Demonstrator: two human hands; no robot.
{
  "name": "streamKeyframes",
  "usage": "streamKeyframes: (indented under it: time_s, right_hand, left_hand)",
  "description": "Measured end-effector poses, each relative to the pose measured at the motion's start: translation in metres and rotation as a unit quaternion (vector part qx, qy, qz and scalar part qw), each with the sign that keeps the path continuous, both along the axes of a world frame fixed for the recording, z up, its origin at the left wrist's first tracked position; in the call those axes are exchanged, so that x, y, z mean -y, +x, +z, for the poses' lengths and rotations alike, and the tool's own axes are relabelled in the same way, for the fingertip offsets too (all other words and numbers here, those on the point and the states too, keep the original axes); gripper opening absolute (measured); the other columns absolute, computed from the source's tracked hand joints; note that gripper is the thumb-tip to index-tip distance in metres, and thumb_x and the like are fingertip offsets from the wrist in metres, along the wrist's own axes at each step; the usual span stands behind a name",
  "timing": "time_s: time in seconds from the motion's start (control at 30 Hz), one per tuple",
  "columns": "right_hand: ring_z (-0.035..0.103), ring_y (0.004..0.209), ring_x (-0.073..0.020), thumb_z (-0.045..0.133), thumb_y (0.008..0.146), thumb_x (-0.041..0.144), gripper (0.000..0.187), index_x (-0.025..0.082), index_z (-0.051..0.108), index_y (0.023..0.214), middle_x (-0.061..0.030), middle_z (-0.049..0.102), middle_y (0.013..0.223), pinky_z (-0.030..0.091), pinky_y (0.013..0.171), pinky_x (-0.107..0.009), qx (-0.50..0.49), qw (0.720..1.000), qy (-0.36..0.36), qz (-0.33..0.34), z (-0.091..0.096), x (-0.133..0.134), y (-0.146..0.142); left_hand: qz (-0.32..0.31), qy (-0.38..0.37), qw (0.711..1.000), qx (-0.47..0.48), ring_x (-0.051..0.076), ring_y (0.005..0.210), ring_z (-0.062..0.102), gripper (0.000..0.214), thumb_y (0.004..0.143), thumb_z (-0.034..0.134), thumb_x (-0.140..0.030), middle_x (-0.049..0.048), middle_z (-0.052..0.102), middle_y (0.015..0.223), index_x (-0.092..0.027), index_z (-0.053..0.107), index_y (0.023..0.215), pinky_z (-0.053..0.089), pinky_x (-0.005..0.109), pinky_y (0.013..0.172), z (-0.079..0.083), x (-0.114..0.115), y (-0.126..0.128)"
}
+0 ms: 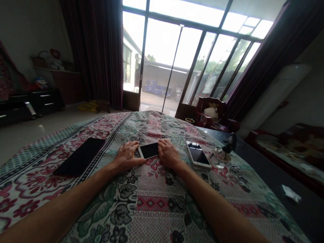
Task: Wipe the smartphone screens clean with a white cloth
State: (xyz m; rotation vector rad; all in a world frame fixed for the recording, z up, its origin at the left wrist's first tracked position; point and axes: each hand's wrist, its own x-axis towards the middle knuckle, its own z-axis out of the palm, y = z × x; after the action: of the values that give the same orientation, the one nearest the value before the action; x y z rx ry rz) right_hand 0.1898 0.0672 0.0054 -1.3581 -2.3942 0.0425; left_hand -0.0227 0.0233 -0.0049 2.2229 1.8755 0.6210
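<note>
A white-framed smartphone (150,151) with a dark screen lies sideways on the flowered tablecloth (152,184). My left hand (127,156) grips its left end, thumb at the near edge and fingers at the far edge. Over the right end, my right hand (169,154) has its fingers bent and close together, covering that part of the phone. A small pale pinkish piece (165,139) shows just beyond the right fingers; I cannot tell what it is. To the right lies a stack of white phones (198,154), the top one screen up.
A large black tablet (80,157) lies left of my hands. Right of the phone stack are a clear glass item (218,158) and a dark object (230,143). A crumpled white tissue (291,193) lies on the dark surface at right. Glass doors (164,64) stand beyond the table.
</note>
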Motion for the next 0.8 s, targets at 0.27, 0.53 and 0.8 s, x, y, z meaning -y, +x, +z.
streamKeyframes:
  time_s: [0.27, 0.53, 0.8]
  right_hand:
    - [0.055, 0.117, -0.0194, 0.042, 0.093, 0.013, 0.03, 0.02, 0.068, 0.107, -0.0055, 0.068, 0.119, 0.043, 0.104, -0.039, -0.031, 0.981, -0.002, 0.189, 0.01, 0.04, -0.021]
    - [0.058, 0.117, -0.0178, 0.04, 0.095, 0.016, 0.031, 0.017, 0.071, 0.1, -0.007, 0.069, 0.12, 0.044, 0.104, -0.034, -0.083, 0.974, 0.001, 0.212, 0.005, 0.04, -0.008]
    - [0.062, 0.113, -0.024, 0.042, 0.09, 0.013, 0.03, 0.017, 0.072, 0.093, -0.0138, 0.071, 0.116, 0.046, 0.101, -0.041, -0.062, 0.997, 0.038, -0.017, 0.003, 0.014, 0.014]
  left_hand:
    - [0.0, 0.001, 1.0, -0.003, 0.033, 0.141, 0.04, 0.064, 0.072, 0.066, -0.052, 0.0126, 0.048, 0.151, -0.019, 0.06, 0.127, 0.032, 0.047, 0.115, 0.0, 0.002, -0.001]
    - [-0.001, -0.004, 1.0, -0.011, 0.033, 0.141, 0.039, 0.067, 0.074, 0.065, -0.054, 0.0141, 0.046, 0.152, -0.016, 0.059, 0.13, 0.032, 0.045, 0.116, 0.002, 0.003, -0.001]
    - [-0.004, -0.006, 1.0, -0.003, 0.034, 0.141, 0.039, 0.067, 0.072, 0.067, -0.054, 0.0148, 0.047, 0.151, -0.018, 0.06, 0.128, 0.032, 0.046, 0.115, 0.002, 0.002, -0.001]
